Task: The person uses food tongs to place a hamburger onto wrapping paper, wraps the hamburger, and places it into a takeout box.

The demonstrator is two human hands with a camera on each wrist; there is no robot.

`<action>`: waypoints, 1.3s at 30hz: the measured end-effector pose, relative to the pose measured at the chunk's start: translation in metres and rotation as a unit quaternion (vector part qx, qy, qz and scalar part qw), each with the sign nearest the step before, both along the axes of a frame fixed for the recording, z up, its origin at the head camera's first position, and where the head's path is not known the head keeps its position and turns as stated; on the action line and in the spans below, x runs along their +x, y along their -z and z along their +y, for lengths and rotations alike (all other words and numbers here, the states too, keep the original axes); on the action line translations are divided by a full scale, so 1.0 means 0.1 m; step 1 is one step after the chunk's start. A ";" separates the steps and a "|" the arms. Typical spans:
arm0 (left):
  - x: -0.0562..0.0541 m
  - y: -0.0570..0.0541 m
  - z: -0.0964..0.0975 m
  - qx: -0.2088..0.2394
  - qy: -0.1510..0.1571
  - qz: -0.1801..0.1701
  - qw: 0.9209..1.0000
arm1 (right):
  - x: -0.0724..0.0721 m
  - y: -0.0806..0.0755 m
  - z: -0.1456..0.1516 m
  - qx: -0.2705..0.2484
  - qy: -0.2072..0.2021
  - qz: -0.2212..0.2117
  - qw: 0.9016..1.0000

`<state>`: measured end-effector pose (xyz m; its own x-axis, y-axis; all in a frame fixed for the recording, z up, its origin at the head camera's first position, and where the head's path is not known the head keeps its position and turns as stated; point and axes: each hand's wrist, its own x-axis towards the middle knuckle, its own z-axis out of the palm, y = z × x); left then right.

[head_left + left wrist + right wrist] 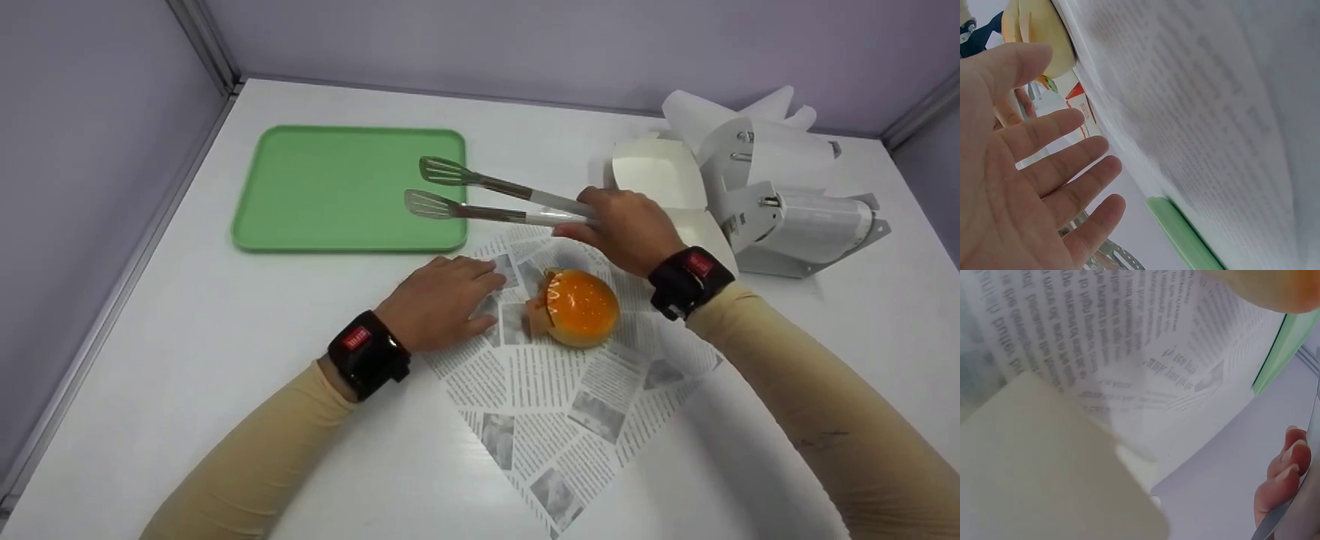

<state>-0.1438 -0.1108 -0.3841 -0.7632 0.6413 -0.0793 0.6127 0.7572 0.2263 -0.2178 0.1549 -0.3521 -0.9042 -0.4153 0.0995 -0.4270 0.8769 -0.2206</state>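
Observation:
My right hand (630, 229) grips the white handle end of metal tongs (506, 187). Their two slotted heads stand apart, one over the right edge of the green tray (330, 187). In the right wrist view its curled fingers (1283, 481) wrap the handle. A toy burger (583, 307) with a glossy bun top lies on a newsprint-patterned paper sheet (540, 390), below the right hand. To the burger's left, my left hand (446, 304) is spread at the sheet's left edge and holds nothing. The left wrist view shows its fingers (1072, 163) straight and separated.
An opened white paper box (656, 172) stands right of the tongs, partly behind my right hand. Beside it is a metal holder with a roll (817, 229) and loose white sheets (697, 116). Purple walls (480, 49) close off the white table's back and sides.

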 end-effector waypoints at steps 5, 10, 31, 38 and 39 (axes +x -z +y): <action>0.02 0.00 0.01 0.002 0.002 -0.002 1.000 | -0.05 0.01 -0.10 0.010 -0.030 0.013 0.999; 0.02 0.01 0.03 0.004 0.008 0.005 1.000 | -0.11 -0.02 -0.18 0.007 -0.058 0.013 0.998; 0.05 0.06 0.01 0.015 0.025 0.039 0.999 | -0.35 -0.13 -0.64 0.052 -0.121 -0.071 0.989; 0.09 0.07 0.01 0.002 0.019 0.030 0.999 | -0.44 -0.10 -0.78 0.064 -0.132 -0.080 0.986; 0.09 0.06 0.01 0.003 0.018 0.030 0.999 | -0.45 -0.10 -0.79 0.063 -0.136 -0.079 0.986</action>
<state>-0.1348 -0.1102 -0.3904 -0.7425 0.6691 -0.0304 0.6526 0.7330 0.1920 -0.2627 0.0755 -0.3416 -0.7579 -0.6445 -0.1013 -0.6189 0.7594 -0.2008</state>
